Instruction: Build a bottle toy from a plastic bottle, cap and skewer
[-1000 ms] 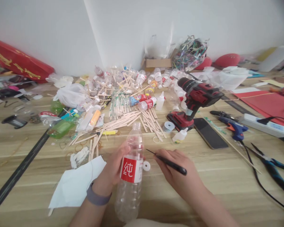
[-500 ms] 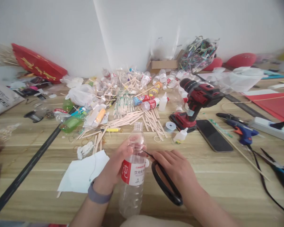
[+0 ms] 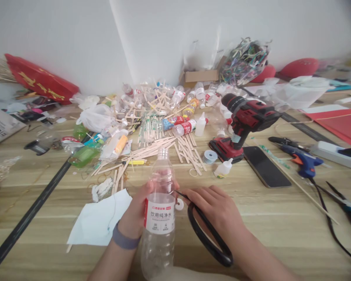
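Observation:
A clear plastic water bottle [image 3: 159, 214] with a white and red label stands upright and uncapped at the near edge of the table. My left hand [image 3: 140, 201] is wrapped round its upper part from behind, some fingers visible through the plastic. Black-handled scissors [image 3: 212, 238] are in the closed grip of my right hand [image 3: 218, 207]. Their tip meets the bottle's right side just above the label; how far the blades go in cannot be made out. A small white disc [image 3: 179, 204] shows by the bottle's right edge.
Wooden sticks [image 3: 155, 146] and several bottles are heaped farther back. To the right are a red cordless drill [image 3: 245, 117], a phone [image 3: 266, 166], a glue gun [image 3: 304, 160] and a power strip [image 3: 336, 154]. White paper [image 3: 99, 218] lies left of the bottle.
The bottle has turned in my left hand, so more of the label's white part faces me. My right hand keeps the scissors against the bottle's side. The view has shifted slightly.

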A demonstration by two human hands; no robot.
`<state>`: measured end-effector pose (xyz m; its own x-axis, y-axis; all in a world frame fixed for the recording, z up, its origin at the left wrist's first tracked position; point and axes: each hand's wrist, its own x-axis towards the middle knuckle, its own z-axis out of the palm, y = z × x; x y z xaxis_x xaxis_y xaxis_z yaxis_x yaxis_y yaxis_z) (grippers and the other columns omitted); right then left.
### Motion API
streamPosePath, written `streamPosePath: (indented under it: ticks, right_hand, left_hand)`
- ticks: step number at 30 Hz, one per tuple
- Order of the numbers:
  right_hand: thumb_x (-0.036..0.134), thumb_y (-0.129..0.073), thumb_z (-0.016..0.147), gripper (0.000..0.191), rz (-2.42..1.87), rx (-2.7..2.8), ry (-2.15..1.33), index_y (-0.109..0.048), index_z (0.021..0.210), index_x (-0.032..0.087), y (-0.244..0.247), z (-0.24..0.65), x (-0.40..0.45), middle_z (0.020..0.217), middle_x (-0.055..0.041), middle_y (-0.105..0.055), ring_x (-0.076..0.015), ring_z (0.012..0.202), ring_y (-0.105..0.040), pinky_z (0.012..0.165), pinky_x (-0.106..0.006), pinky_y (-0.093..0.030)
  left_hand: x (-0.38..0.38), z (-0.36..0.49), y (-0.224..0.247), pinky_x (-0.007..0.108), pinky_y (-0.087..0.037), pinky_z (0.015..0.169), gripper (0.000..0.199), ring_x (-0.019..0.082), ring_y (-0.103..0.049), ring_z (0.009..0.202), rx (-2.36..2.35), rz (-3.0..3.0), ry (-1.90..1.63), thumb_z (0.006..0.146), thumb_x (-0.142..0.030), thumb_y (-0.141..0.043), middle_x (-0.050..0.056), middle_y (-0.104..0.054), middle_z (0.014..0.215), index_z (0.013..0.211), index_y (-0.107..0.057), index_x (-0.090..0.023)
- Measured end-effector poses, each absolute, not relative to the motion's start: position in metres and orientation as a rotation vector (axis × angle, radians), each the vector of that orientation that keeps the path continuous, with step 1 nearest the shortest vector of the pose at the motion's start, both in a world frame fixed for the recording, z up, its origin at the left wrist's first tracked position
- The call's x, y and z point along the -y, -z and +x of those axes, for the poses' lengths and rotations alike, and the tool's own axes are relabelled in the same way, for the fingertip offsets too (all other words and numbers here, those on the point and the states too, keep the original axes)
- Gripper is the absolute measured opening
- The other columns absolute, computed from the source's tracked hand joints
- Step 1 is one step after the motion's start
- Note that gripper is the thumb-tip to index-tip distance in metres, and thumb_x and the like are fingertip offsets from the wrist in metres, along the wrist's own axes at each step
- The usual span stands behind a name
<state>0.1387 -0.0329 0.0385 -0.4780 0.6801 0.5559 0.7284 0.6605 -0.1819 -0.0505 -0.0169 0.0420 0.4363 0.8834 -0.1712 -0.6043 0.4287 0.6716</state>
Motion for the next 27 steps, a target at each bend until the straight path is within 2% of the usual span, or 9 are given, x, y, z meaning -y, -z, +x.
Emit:
streamPosePath:
  ticks: [5,9,11,14,16,19,24,27]
  right_hand:
    - [0.007,-0.036,0.092,0.03,-1.08,2.29,0.107,-0.064,0.101,0.015,-0.044,0.141,0.031,0.079,-0.0052,-0.072,-0.0166,0.064,-0.062,0.062,-0.03,-0.039]
    - [0.007,-0.039,0.091,0.03,-1.133,2.31,0.099,-0.062,0.109,0.013,-0.045,0.142,0.03,0.08,-0.0051,-0.071,-0.0176,0.064,-0.062,0.061,-0.031,-0.04]
    - [0.007,-0.042,0.09,0.03,-1.152,2.338,0.063,-0.061,0.112,0.013,-0.045,0.141,0.03,0.084,-0.0054,-0.071,-0.0181,0.068,-0.063,0.061,-0.032,-0.04]
    - [0.007,-0.044,0.089,0.03,-1.161,2.348,0.031,-0.061,0.113,0.015,-0.044,0.141,0.03,0.087,-0.0048,-0.072,-0.0182,0.071,-0.064,0.062,-0.032,-0.04]
    - [0.007,-0.044,0.089,0.033,-1.176,2.334,0.041,-0.059,0.117,0.016,-0.042,0.142,0.031,0.085,-0.0036,-0.072,-0.0177,0.069,-0.064,0.062,-0.032,-0.04]
    - [0.008,-0.041,0.091,0.033,-1.22,2.314,0.054,-0.059,0.118,0.017,-0.037,0.145,0.032,0.084,-0.003,-0.072,-0.0173,0.068,-0.064,0.062,-0.032,-0.039]
    - [0.009,-0.042,0.091,0.036,-1.21,2.324,0.067,-0.055,0.124,0.018,-0.039,0.147,0.035,0.088,-0.0028,-0.073,-0.0183,0.07,-0.063,0.06,-0.033,-0.037]
    - [0.008,-0.044,0.09,0.04,-1.201,2.354,0.072,-0.053,0.128,0.018,-0.045,0.147,0.037,0.091,-0.0032,-0.073,-0.019,0.072,-0.063,0.061,-0.034,-0.037]
  left_hand:
    - [0.007,-0.05,-0.034,0.031,-0.053,0.072,0.064,0.018,-0.066,0.075,-0.534,0.467,-0.921,0.071,-0.054,-0.072,0.005,-0.069,0.096,0.125,-0.058,-0.023]
    - [0.002,-0.049,-0.033,0.032,-0.053,0.074,0.058,0.02,-0.068,0.082,-0.702,0.535,-0.972,0.085,-0.047,-0.06,0.006,-0.07,0.102,0.137,-0.046,-0.028]
    - [0.002,-0.049,-0.035,0.033,-0.053,0.077,0.06,0.021,-0.068,0.088,-0.779,0.621,-0.999,0.086,-0.047,-0.058,0.008,-0.07,0.106,0.14,-0.042,-0.027]
    - [0.005,-0.049,-0.039,0.033,-0.054,0.078,0.074,0.024,-0.067,0.093,-0.781,0.725,-0.979,0.075,-0.044,-0.073,0.009,-0.068,0.112,0.141,-0.042,-0.027]
    - [0.006,-0.05,-0.041,0.03,-0.055,0.069,0.081,0.023,-0.068,0.086,-0.757,0.714,-0.956,0.07,-0.038,-0.079,0.007,-0.068,0.111,0.141,-0.04,-0.031]
    - [0.007,-0.052,-0.044,0.027,-0.055,0.059,0.078,0.019,-0.068,0.077,-0.715,0.631,-0.95,0.075,-0.036,-0.074,0.005,-0.068,0.107,0.143,-0.036,-0.033]
    - [0.01,-0.05,-0.049,0.03,-0.055,0.067,0.073,0.02,-0.068,0.079,-0.694,0.625,-0.925,0.076,-0.035,-0.072,0.006,-0.067,0.107,0.141,-0.039,-0.031]
    - [0.011,-0.05,-0.05,0.029,-0.055,0.066,0.067,0.02,-0.068,0.08,-0.734,0.659,-0.91,0.078,-0.035,-0.07,0.006,-0.066,0.109,0.138,-0.042,-0.031]
